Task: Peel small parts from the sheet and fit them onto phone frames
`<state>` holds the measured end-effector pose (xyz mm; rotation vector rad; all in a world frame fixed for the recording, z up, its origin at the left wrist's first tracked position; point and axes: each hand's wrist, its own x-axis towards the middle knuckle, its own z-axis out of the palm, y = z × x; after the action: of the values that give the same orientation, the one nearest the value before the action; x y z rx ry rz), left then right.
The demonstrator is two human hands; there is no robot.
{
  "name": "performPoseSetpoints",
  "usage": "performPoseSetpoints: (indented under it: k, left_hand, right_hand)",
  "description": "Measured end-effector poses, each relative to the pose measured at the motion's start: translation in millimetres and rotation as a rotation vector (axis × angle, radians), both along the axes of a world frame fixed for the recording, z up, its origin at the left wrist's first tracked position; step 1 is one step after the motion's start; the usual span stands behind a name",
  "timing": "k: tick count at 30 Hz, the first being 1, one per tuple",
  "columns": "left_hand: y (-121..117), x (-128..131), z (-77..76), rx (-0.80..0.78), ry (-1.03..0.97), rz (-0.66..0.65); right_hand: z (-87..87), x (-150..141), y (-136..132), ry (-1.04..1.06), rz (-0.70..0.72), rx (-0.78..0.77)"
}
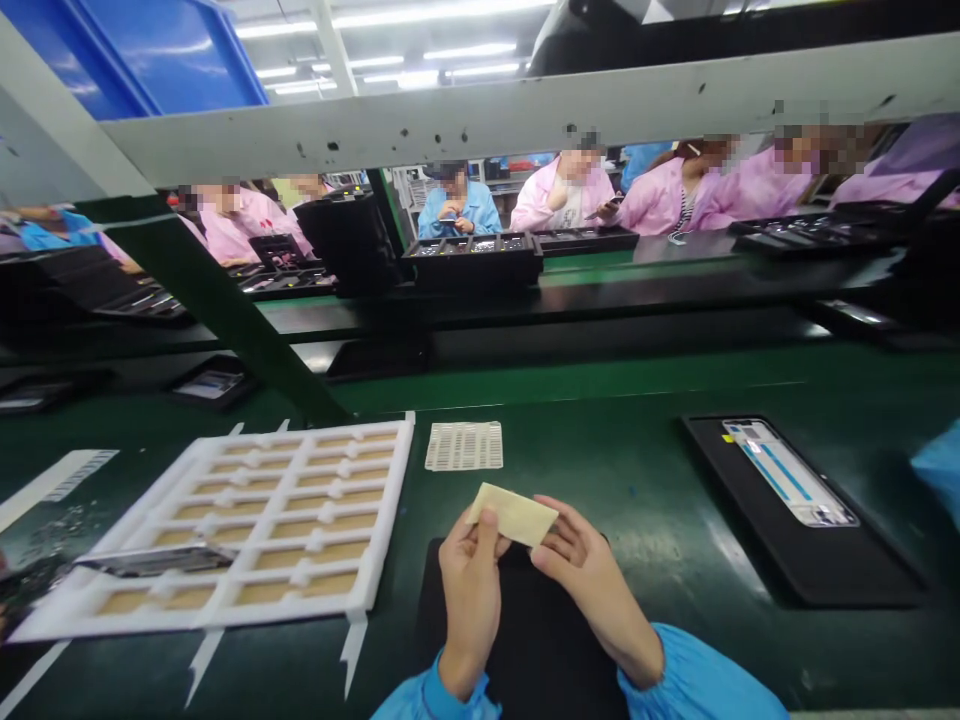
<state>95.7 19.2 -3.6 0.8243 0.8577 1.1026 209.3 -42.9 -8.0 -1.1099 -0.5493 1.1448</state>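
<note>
A small pale yellow sheet of paper [517, 513] is held up between both hands above a black mat [544, 640]. My left hand [472, 590] grips its left end, thumb on the near face. At the right end, my right hand [589, 570] has its thumb and fingers closed on the edge. Just beyond the hands, a white sheet of printed labels in rows [464, 446] lies flat on the green table. Whether the yellow paper is one layer or several I cannot tell.
Left is a white foam tray [379, 540] with rows of slots, taped down; a flat metallic part [161, 560] lies tilted over it. Right, a black tray [832, 565] holds a phone frame [787, 475]. A green slanted post [217, 300] stands behind. Co-workers [459, 205] sit across.
</note>
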Motion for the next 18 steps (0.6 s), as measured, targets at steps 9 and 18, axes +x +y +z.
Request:
performPoseSetpoints:
  k: [9, 18]
  left_hand:
    - [24.1, -26.9, 3.0, 0.109, 0.161, 0.067]
    - [76.6, -36.4, -16.0, 0.313, 0.474, -0.010]
  right_hand:
    - [39.9, 22.0, 1.1, -0.453, -0.239, 0.075]
    - [254.6, 187.9, 31.6, -1.280, -1.249, 0.557]
